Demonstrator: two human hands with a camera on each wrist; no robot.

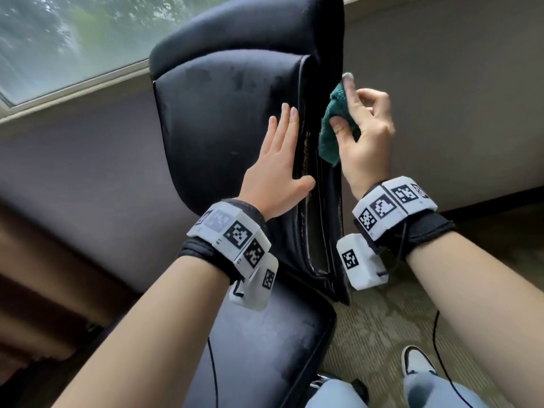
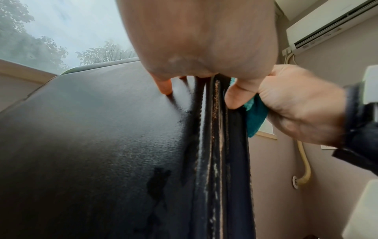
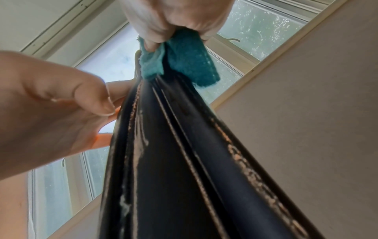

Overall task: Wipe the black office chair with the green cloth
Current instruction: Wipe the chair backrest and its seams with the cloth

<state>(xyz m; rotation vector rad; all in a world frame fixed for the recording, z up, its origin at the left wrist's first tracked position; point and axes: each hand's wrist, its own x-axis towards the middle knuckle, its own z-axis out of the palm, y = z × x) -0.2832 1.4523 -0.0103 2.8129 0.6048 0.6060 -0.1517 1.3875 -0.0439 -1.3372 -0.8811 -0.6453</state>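
The black office chair stands before me, its backrest upright and its worn side edge facing me. My left hand lies flat on the backrest's front face with straight fingers, the thumb by the edge seam. My right hand grips the bunched green cloth and holds it against the right side edge of the backrest. In the left wrist view the cloth shows behind the edge, under the right hand. In the right wrist view the cloth hangs from the curled fingers onto the chair edge.
A window with a pale sill runs behind the chair. A grey wall is close on the right. The chair seat is below my left wrist. Carpet, cables and my shoe lie at the lower right. An air conditioner hangs high on the wall.
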